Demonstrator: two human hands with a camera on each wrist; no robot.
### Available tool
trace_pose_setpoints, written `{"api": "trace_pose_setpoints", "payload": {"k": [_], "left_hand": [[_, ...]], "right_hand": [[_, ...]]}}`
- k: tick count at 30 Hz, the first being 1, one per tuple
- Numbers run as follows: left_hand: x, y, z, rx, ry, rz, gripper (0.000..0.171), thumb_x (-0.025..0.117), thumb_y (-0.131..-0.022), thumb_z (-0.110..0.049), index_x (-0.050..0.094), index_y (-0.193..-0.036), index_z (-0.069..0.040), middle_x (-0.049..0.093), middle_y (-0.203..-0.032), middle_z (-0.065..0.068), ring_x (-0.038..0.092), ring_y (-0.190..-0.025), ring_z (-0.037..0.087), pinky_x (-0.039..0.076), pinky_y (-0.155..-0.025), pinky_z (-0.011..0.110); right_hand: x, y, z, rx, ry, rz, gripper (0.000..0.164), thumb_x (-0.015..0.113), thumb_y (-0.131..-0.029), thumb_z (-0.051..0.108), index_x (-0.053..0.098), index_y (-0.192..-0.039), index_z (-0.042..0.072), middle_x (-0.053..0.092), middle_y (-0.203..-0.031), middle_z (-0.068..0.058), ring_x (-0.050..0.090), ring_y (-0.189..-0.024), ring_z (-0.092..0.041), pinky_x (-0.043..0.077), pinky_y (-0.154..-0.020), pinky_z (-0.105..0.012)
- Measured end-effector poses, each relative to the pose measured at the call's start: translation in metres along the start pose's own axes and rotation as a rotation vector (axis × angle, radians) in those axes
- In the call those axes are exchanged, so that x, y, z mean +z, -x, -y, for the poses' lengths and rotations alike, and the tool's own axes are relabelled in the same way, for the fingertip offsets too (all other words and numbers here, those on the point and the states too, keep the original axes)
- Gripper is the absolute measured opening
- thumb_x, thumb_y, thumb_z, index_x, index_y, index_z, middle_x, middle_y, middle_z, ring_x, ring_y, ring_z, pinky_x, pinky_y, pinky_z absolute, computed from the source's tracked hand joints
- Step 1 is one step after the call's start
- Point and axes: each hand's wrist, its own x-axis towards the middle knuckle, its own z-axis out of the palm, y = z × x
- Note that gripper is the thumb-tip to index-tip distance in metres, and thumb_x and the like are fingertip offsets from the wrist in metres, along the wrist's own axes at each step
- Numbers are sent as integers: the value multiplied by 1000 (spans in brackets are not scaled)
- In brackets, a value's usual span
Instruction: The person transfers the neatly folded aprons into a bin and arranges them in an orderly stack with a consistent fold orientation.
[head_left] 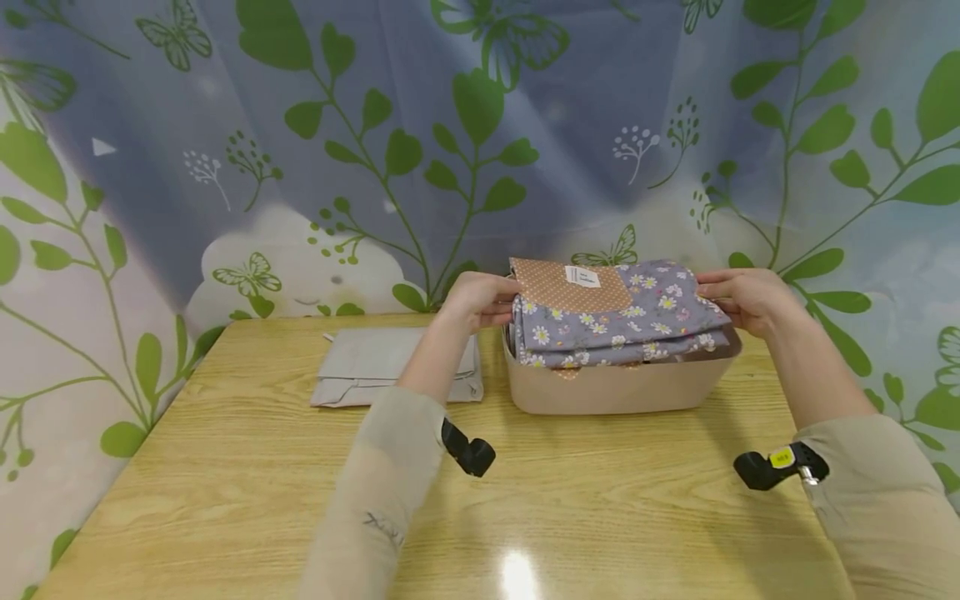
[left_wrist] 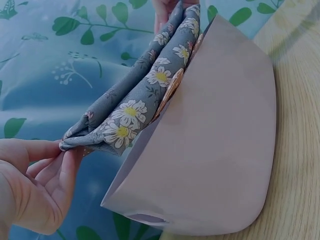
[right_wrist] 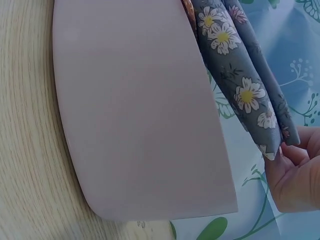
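A folded grey cloth (head_left: 652, 312) with daisies and a tan polka-dot section bearing a white label lies over the top of a beige bin (head_left: 622, 393). My left hand (head_left: 477, 302) pinches its left end between thumb and fingers, as the left wrist view shows at the cloth's corner (left_wrist: 107, 135). At the opposite end, my right hand (head_left: 750, 300) pinches the right edge; the right wrist view has that hand (right_wrist: 297, 175) at the corner. The cloth sits above the bin's rim in the wrist views. More polka-dot fabric peeks out beneath it; most of the bin's inside is hidden.
Left of the bin, a flat folded grey item (head_left: 375, 354) lies on the wooden table (head_left: 247, 467), partly behind my left forearm. A leaf-patterned curtain (head_left: 420, 167) hangs behind the table's far edge. Each sleeve carries a small black camera mount (head_left: 468, 450).
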Motion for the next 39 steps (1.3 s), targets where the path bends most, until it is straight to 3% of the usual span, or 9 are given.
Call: {"api": "trace_pose_setpoints", "payload": {"k": [10, 25, 27, 29, 31, 32, 34, 37, 39], "left_hand": [[8, -10, 2, 35, 5, -33, 25, 65, -84, -2, 64, -108, 5, 59, -62, 1, 54, -47, 9, 47, -42, 18], [15, -15, -2, 43, -57, -44, 26, 65, -84, -4, 64, -108, 5, 60, -70, 3, 56, -54, 9, 48, -46, 19], [16, -17, -3, 47, -58, -46, 26, 65, -84, -3, 64, -108, 5, 60, -71, 2, 56, -54, 9, 48, -47, 19], [16, -17, -3, 51, -62, -44, 26, 65, -84, -3, 65, -108, 4, 60, -70, 2, 57, -55, 9, 49, -48, 19], [17, -18, -4, 54, -71, -42, 25, 65, -84, -3, 65, -108, 4, 59, -68, 1, 57, -54, 9, 49, -48, 20], [17, -19, -5, 54, -74, -41, 25, 65, -84, -3, 66, -108, 4, 59, -67, 1, 57, -54, 9, 49, -48, 20], [19, -19, -6, 59, -80, -39, 24, 65, -84, -3, 66, -107, 4, 59, -65, 0, 57, -53, 8, 49, -48, 19], [20, -19, -9, 69, -84, -40, 24, 66, -84, -4, 66, -106, 4, 59, -65, 0, 56, -53, 8, 49, -48, 19], [21, -20, -10, 71, -88, -38, 23, 66, -84, -4, 66, -106, 4, 59, -65, 0, 56, -54, 8, 49, -48, 19]], "right_hand": [[-1, -6, -3, 0, -1, -50, 30, 58, -90, 3, 68, -71, 24, 68, -72, 5, 66, -66, -8, 54, -63, -21], [-2, -10, -8, -39, 60, -126, 32, 56, -90, 2, 66, -70, 26, 65, -68, 7, 64, -63, -6, 54, -60, -20], [-1, -10, -8, -44, 70, -137, 24, 56, -90, 2, 65, -78, 22, 65, -68, 7, 64, -63, -5, 54, -61, -20], [-1, -11, -7, -48, 90, -147, 17, 57, -90, 3, 65, -100, 15, 65, -69, 8, 63, -64, -5, 54, -62, -20], [-1, -11, -7, -51, 110, -157, 33, 57, -90, 4, 55, -122, 8, 65, -69, 8, 63, -64, -5, 54, -62, -20], [-1, -12, -7, -54, 117, -163, 37, 57, -90, 4, 50, -126, 6, 65, -69, 8, 63, -64, -5, 54, -62, -20], [-1, -13, -7, -58, 110, -168, 35, 57, -89, 3, 53, -123, 6, 65, -68, 7, 63, -63, -6, 54, -61, -21], [0, -15, -8, -64, 89, -162, 16, 57, -89, 1, 60, -101, 10, 65, -68, 6, 63, -62, -7, 54, -60, -21], [1, -16, -9, -63, 94, -151, 21, 57, -89, 1, 60, -107, 9, 65, -68, 6, 63, -62, -7, 54, -60, -21]]}}
